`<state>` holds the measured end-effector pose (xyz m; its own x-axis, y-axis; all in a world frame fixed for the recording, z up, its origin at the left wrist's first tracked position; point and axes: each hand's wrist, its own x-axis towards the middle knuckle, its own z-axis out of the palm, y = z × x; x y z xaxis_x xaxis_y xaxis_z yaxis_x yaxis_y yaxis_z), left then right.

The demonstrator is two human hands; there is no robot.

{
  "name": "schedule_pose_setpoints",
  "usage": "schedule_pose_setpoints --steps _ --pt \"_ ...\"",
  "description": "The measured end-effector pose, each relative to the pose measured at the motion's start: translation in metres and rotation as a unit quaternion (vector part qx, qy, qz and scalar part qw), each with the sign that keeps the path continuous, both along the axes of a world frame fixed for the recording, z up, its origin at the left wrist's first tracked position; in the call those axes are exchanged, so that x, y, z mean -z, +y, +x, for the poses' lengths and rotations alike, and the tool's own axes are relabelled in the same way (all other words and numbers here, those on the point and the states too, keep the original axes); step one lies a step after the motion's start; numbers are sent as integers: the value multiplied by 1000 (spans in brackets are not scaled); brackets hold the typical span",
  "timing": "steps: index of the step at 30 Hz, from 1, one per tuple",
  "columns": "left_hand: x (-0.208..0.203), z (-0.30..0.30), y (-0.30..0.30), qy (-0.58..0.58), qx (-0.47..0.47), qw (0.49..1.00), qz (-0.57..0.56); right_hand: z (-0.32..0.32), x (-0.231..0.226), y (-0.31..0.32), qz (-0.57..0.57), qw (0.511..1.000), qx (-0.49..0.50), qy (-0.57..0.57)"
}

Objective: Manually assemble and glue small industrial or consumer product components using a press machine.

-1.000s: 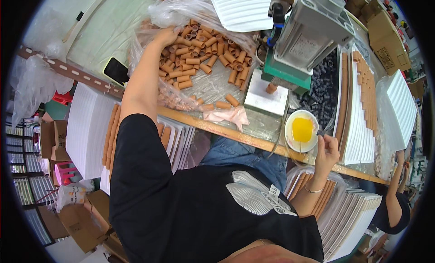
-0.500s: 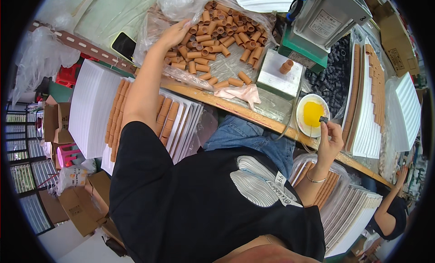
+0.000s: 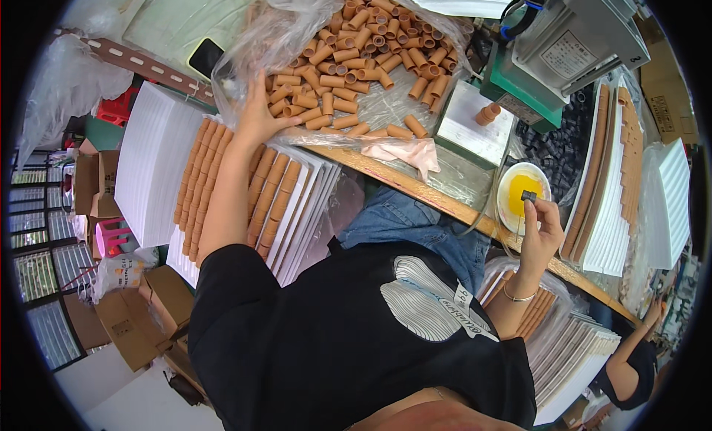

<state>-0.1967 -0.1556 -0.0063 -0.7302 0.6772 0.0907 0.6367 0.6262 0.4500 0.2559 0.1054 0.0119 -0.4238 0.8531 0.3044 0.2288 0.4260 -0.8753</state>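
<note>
My left hand (image 3: 259, 118) is open at the near left edge of a heap of brown tubes (image 3: 345, 56). Its thumb is spread toward the tubes, and its fingertips reach the clear plastic sheet (image 3: 278, 30) beside them. Between the fingertips of my right hand (image 3: 543, 227) is a small black plastic piece (image 3: 528, 196). It is held over the near side of a white bowl (image 3: 512, 222) of yellow liquid (image 3: 524, 188). A brown tubular piece (image 3: 487, 114) stands on the metal plate (image 3: 463, 123) of a green and grey press (image 3: 545, 67).
Many black pieces (image 3: 560, 153) lie right of the press. White trays of brown tubes (image 3: 278, 201) stand below the table's wooden edge (image 3: 386, 171), with another stack (image 3: 604, 201) at right. A pink cloth (image 3: 411, 155) and a phone (image 3: 205, 58) lie on the table. Another person (image 3: 630, 364) is at far right.
My left hand has drawn back from the upper heap to its near left edge, and its fingers have spread. My right hand still holds the black piece over the bowl. The view has shifted slightly.
</note>
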Motion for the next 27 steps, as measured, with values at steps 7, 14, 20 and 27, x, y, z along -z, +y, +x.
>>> schedule_pose_setpoints --steps 7,14,20,27 --pt "29 -32 35 17 0 997 80 -22 -9 -10 1 999 -30 15" --pt "24 -47 36 47 96 988 109 -14 -14 -18 0 1000 -25 9" --pt "-51 -14 34 14 4 995 -102 15 -6 -12 -9 1000 6 17" --pt "-32 -16 105 250 85 960 92 21 -8 -18 26 1000 -6 8"
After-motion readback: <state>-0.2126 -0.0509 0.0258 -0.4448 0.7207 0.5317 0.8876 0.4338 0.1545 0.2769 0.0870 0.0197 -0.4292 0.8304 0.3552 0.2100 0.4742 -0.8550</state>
